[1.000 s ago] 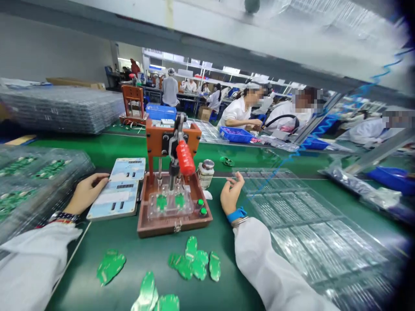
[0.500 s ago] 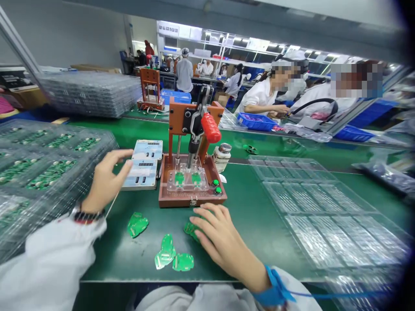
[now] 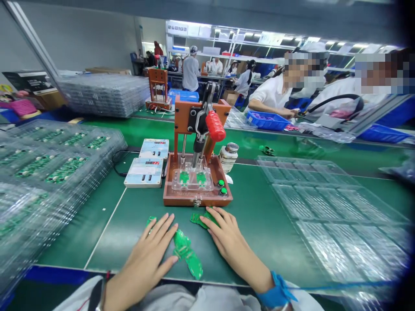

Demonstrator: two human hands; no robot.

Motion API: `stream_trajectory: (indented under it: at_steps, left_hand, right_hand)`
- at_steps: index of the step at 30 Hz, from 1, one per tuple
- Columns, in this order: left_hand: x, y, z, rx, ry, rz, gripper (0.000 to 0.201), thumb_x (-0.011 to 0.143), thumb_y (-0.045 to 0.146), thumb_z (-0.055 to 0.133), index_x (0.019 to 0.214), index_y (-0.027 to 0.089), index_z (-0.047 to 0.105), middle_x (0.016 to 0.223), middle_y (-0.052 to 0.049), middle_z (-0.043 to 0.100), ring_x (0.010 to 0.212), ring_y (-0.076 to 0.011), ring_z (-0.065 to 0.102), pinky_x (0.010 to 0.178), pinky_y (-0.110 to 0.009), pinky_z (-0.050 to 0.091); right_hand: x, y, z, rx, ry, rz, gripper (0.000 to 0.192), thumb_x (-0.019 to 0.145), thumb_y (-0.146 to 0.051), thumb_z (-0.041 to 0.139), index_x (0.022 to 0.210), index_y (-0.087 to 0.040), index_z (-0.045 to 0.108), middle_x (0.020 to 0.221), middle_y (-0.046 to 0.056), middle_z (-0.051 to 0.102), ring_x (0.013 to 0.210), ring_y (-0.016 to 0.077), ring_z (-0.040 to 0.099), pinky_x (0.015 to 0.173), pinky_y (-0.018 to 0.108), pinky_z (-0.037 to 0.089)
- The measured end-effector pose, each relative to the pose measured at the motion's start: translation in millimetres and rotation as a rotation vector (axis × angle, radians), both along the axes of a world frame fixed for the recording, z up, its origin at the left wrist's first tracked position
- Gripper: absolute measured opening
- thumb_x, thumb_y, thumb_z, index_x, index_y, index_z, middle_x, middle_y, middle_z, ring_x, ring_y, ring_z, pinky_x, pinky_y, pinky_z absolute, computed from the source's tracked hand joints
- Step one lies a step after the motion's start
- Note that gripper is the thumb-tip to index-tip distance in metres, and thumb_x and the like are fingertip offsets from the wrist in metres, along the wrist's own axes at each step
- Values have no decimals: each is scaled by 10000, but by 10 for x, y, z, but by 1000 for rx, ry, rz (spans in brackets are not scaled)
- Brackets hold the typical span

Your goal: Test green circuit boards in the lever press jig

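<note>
1. The left hand (image 3: pixel 147 259) lies flat and open, fingers spread, on small green circuit boards (image 3: pixel 186 255) at the near edge of the green bench mat (image 3: pixel 259 216).
2. The right hand (image 3: pixel 227 239) is also open, palm down, fingertips touching more flat, glossy, irregular boards (image 3: pixel 201 219).
3. Just beyond stands a brown press fixture (image 3: pixel 197 190) with a red ribbed handle (image 3: pixel 215 126) and a clear plate over two boards.
4. Two pale meter boxes (image 3: pixel 145 172) sit to its left.
5. Clear ribbed plastic trays (image 3: pixel 324 207) fill the right side; stacked trays of boards (image 3: pixel 48 168) crowd the left edge.
</note>
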State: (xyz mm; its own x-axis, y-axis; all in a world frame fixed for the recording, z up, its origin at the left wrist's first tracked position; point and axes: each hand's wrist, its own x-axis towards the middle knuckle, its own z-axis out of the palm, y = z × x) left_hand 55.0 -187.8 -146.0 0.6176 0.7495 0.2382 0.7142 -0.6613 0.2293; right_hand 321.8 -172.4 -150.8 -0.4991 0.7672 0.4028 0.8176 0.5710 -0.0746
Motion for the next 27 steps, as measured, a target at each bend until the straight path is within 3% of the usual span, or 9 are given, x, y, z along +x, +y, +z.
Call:
stream_trajectory:
  at_steps: [3, 7, 9, 12, 16, 19, 21, 23, 27]
  left_hand:
    - [233, -81, -52, 8, -55, 63, 675, 915, 355, 480, 1500, 225, 169, 1482, -104, 339, 1339, -300, 367, 1034, -521, 419]
    - [306, -104, -22, 1, -88, 56, 661, 923, 322, 468, 1500, 250, 156, 1486, -105, 329, 1344, -283, 361, 1022, -519, 437]
    - [235, -83, 21, -1, -89, 42, 633, 922, 307, 475, 1489, 290, 194, 1492, -83, 325, 1350, -276, 351, 1037, -520, 418]
    - [68, -39, 56, 0, -78, 41, 626, 916, 306, 499, 1477, 327, 222, 1498, -64, 316, 1348, -282, 355, 1037, -520, 412]
    - [-95, -8, 27, -8, -51, 24, 649, 919, 341, 509, 1481, 349, 183, 1467, -46, 383, 1305, -264, 429, 1013, -488, 448]
    - [-135, -10, -5, -22, -65, 42, 625, 925, 356, 501, 1475, 351, 204, 1462, -44, 397, 1299, -255, 438, 1004, -460, 460]
    - [-153, -7, -21, -32, -92, 107, 596, 920, 365, 510, 1462, 331, 263, 1492, -61, 345, 1324, -273, 397, 1001, -460, 455]
    - [-186, 10, -35, -45, -127, 151, 578, 908, 363, 534, 1442, 314, 317, 1494, -75, 343, 1325, -291, 387, 995, -467, 452]
    - [-277, 68, -44, -138, -188, 113, 576, 881, 307, 589, 1412, 318, 366, 1388, -66, 493, 1259, -271, 458, 995, -443, 447]
  right_hand:
    - [19, 7, 140, -7, -28, 6, 360, 847, -108, 444, 1153, -215, 599, 1197, 137, 602, 1098, 308, 553, 793, 485, 546]
    - [-7, 87, 750, -94, 146, 95, 456, 903, -160, 413, 1344, -271, 423, 1254, 89, 569, 1123, 246, 558, 867, 452, 547]
    - [-86, 249, 1113, 58, 363, 106, 524, 933, -208, 414, 1430, -293, 271, 1356, 73, 483, 1228, 217, 492, 982, 442, 493]
    - [-266, 649, 1480, 396, 535, 172, 521, 947, -341, 428, 1429, -286, 240, 1430, 73, 372, 1344, 242, 359, 1094, 509, 369]
    - [-474, 1199, 1601, 577, 555, 345, 384, 976, -437, 313, 1312, -250, 330, 1371, 70, 417, 1367, 245, 322, 1091, 556, 335]
    - [-542, 1362, 1696, 669, 592, 484, 247, 984, -399, 322, 1124, -222, 422, 1181, 58, 538, 1248, 220, 474, 998, 500, 442]
    - [-554, 1339, 1894, 708, 630, 539, 226, 970, -413, 372, 1005, -207, 460, 993, 37, 574, 1030, 176, 599, 878, 402, 514]
    - [-553, 1311, 2207, 598, 732, 540, 207, 954, -406, 429, 954, -202, 461, 837, -1, 553, 790, 119, 625, 723, 300, 536]
    - [-536, 1613, 2845, -1, 944, 485, 156, 958, -296, 448, 1056, -202, 371, 780, -30, 607, 663, 106, 650, 548, 236, 525]
